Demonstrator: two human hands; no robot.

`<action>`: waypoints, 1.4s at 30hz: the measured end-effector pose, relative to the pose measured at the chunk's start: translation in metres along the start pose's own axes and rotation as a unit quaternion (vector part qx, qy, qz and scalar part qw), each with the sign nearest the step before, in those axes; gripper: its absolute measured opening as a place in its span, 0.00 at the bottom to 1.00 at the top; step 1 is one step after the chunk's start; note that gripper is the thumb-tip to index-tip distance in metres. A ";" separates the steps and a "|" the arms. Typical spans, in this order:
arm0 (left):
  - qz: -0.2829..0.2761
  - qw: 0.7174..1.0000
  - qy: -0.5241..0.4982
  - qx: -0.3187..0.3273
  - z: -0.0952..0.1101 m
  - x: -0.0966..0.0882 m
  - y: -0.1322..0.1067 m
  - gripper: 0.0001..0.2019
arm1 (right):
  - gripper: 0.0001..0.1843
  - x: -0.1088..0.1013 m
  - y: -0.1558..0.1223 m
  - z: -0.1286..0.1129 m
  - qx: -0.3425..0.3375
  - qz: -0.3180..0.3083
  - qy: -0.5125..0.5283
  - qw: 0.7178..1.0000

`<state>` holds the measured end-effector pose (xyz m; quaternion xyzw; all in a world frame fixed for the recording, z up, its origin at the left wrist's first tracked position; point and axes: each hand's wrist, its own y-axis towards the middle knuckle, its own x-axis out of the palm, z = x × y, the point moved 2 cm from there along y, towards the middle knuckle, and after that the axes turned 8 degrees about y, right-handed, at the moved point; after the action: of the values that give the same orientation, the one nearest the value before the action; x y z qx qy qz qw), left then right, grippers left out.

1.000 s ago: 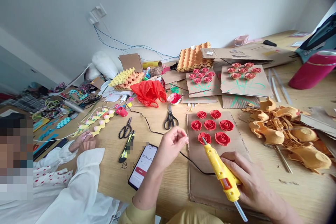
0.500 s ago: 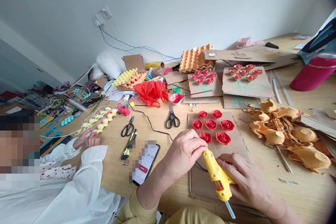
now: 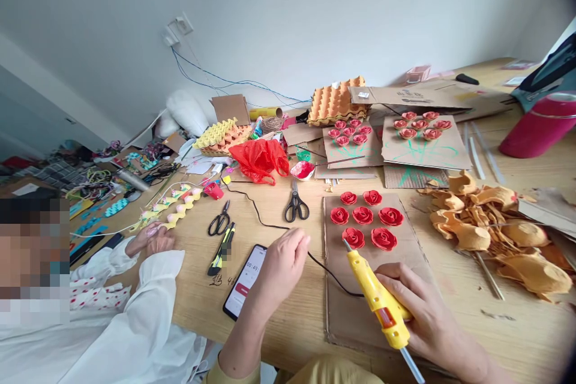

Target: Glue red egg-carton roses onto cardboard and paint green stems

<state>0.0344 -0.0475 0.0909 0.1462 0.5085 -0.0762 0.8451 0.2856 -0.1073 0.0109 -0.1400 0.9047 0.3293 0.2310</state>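
My right hand is wrapped round a yellow hot glue gun, its nozzle pointing up and away from me beside a red paper rose. A clear glue stick sticks out of the gun's back end. My left hand is closed in a pinch to the left of the gun, above the table; whatever is between its fingers cannot be made out. Several red roses sit on a flat piece of cardboard in front of me.
Left of the cardboard lie black scissors, a utility knife and a phone. Torn egg-carton pieces are heaped at right, near a pink bottle. A co-worker's hands are at far left. The gun's black cord crosses the table.
My left hand has moved from the gun's nozzle off to the left, now over part of the phone. The gun has tilted and shifted slightly right, uncovering its nozzle tip.
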 end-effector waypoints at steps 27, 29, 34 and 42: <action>-0.038 0.646 -0.742 -0.174 0.060 0.106 0.017 0.21 | 0.32 0.040 -0.005 0.010 0.275 0.170 0.637 0.700; -0.030 0.633 -0.752 -0.181 0.059 0.109 0.017 0.21 | 0.30 0.041 -0.005 0.010 0.285 0.175 0.649 0.683; -0.051 0.618 -0.764 -0.176 0.062 0.116 0.015 0.24 | 0.24 0.041 -0.004 0.010 0.307 0.206 0.653 0.661; -0.081 0.625 -0.753 -0.186 0.067 0.115 0.010 0.20 | 0.19 0.039 0.001 0.005 0.317 0.261 0.611 0.677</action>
<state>0.1477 -0.0572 0.0213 -0.1648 -0.2926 -0.1319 0.9326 0.2538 -0.1074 -0.0120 0.0130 0.8945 -0.0894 -0.4379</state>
